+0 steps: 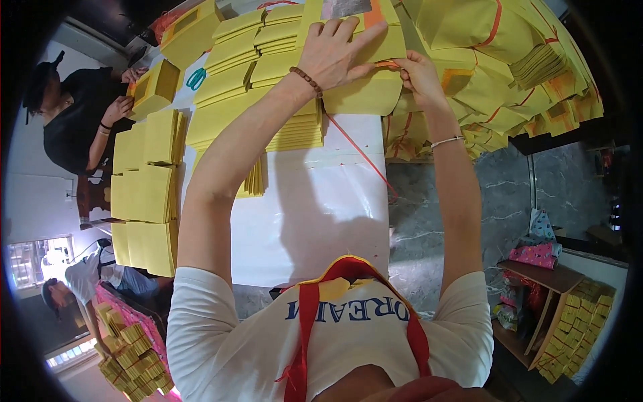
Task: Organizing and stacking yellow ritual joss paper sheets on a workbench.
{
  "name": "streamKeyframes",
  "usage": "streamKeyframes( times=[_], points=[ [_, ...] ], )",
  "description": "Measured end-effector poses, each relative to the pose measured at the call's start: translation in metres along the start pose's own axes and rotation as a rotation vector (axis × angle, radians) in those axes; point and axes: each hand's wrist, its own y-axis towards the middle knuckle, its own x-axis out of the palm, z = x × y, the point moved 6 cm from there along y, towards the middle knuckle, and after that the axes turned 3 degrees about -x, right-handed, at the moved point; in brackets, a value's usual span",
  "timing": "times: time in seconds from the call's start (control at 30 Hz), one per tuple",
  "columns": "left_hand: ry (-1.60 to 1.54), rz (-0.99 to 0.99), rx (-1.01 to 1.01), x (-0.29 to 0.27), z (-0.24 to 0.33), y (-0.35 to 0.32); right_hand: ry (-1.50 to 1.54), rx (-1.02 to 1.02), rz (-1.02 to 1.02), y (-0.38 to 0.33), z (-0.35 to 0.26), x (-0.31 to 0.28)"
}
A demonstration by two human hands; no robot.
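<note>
My left hand (335,57) lies with its fingers spread on a yellow paper bundle (365,96) at the far end of the table. The thumb points toward an orange-red strip (387,64) across the bundle. At the bundle's right edge, the fingers of my right hand (420,77) are closed in a pinch on that strip. A thin red string (358,149) trails from under the bundle over the white tabletop (308,208). To the left of my left hand, rows of folded yellow paper stacks (231,87) stand close together.
Large tied yellow bundles (482,33) are heaped at the right. Green-handled scissors (196,79) lie at the left. A person in black (74,127) handles a yellow bundle across the table; another person (94,275) leans over stacks at lower left. A wooden shelf (539,278) stands at right.
</note>
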Motion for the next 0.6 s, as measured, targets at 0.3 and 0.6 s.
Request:
streamKeyframes(
  times=[0.3,0.6],
  points=[
    [0.021,-0.038,-0.011,0.002,0.002,0.001,0.009,-0.017,0.002,0.000,0.003,0.000],
    [0.034,0.025,-0.062,-0.002,0.005,0.001,0.079,-0.030,0.059,-0.014,-0.014,0.008]
  ],
)
